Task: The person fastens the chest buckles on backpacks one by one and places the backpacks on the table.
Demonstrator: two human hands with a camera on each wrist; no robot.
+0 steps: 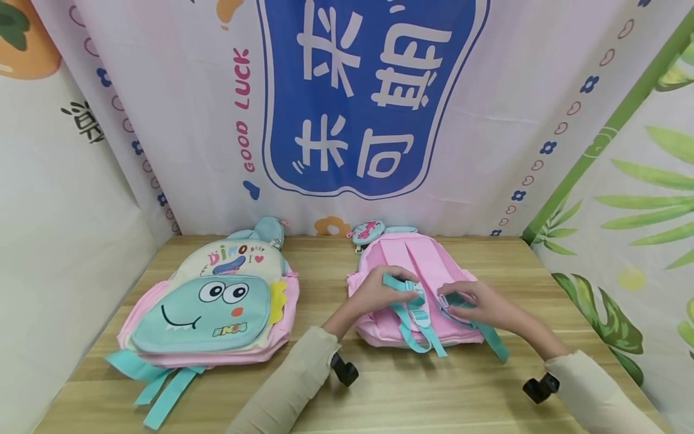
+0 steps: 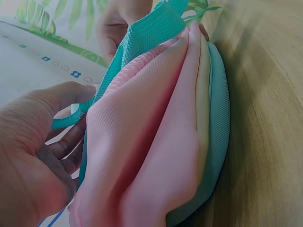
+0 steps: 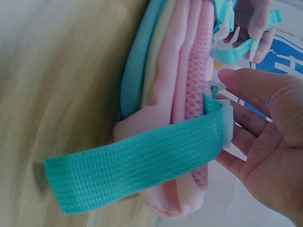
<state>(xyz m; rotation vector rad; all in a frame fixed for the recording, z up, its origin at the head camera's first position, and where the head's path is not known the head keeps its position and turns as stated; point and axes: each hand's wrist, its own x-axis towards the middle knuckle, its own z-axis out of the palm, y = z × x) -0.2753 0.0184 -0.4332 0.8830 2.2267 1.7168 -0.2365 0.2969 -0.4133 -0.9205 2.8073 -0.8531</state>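
A pink backpack (image 1: 434, 253) lies on its front, with its back panel and shoulder straps facing up. My left hand (image 1: 382, 289) pinches a teal strap (image 1: 398, 313) near its light plastic buckle; in the left wrist view the thumb and fingers close round a teal loop (image 2: 70, 119). Over the bag's right side, my right hand (image 1: 479, 301) holds the other teal strap (image 3: 137, 161) with its fingers curled behind a white buckle (image 3: 227, 123). The loose end of that strap hangs past the bag's lower edge. Part of the strap is hidden by the right fingers.
To the left lies a second backpack (image 1: 200, 313) with a dinosaur face, its teal straps (image 1: 168, 395) trailing forward. A round teal pouch (image 1: 368, 231) hangs at the top of the pink bag. Both bags lie on a wooden table (image 1: 320, 259) before a printed curtain (image 1: 206, 120).
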